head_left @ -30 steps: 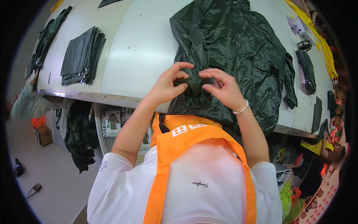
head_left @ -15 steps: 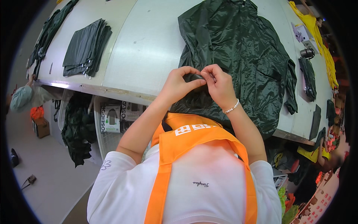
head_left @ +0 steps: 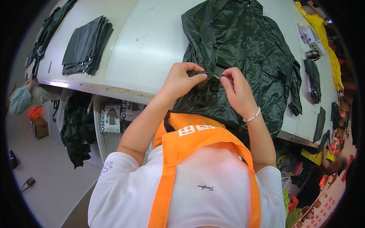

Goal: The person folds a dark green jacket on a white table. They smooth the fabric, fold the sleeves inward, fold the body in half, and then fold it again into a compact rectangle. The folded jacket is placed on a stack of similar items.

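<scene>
Both hands meet over the near part of a dark green raincoat (head_left: pixel 243 49) spread on the white table (head_left: pixel 152 45). The left hand (head_left: pixel 181 80) pinches a fold of its fabric between thumb and fingers; the right hand (head_left: pixel 237 91) pinches the same stretch just beside it. Far off to the left hand's side lies a stack of folded dark green garments (head_left: pixel 85 46).

Spanning the upper view: a long white worktable (head_left: pixel 144 49), catching even light on its pale top. Lying near its far left end, a stack of folded dark garments (head_left: pixel 85 45). Showing below, a light grey floor (head_left: pixel 45 182) and more dark garments hanging (head_left: pixel 78 129) under the table edge.
</scene>
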### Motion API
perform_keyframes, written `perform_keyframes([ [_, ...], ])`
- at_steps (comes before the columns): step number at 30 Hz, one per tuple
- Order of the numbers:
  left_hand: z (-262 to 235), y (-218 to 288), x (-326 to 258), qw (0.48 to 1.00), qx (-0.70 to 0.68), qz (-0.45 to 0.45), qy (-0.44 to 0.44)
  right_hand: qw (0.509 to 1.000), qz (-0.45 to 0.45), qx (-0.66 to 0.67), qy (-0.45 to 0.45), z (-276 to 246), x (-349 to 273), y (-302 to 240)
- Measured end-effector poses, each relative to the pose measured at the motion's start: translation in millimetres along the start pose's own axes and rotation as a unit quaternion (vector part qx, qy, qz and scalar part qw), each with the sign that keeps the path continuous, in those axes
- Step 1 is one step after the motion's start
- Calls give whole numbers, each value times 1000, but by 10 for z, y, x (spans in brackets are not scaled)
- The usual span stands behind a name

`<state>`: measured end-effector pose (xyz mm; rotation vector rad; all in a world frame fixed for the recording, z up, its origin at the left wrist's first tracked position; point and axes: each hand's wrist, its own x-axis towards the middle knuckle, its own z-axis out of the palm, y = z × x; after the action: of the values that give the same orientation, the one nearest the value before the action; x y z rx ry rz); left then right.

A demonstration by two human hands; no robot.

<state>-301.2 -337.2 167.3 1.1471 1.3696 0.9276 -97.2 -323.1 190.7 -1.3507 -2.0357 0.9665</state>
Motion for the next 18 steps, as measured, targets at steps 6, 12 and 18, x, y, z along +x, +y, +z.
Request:
perform_keyframes([
  [6,51,42,13,998,56,25,-15,997,-66,-51,4,22,25,-74],
  [12,24,47,29,999,15,28,-24,987,-125,-94,23,44,60,-103],
  [18,-4,83,31,999,26,10,-38,977,-166,-131,19,13,104,-135],
])
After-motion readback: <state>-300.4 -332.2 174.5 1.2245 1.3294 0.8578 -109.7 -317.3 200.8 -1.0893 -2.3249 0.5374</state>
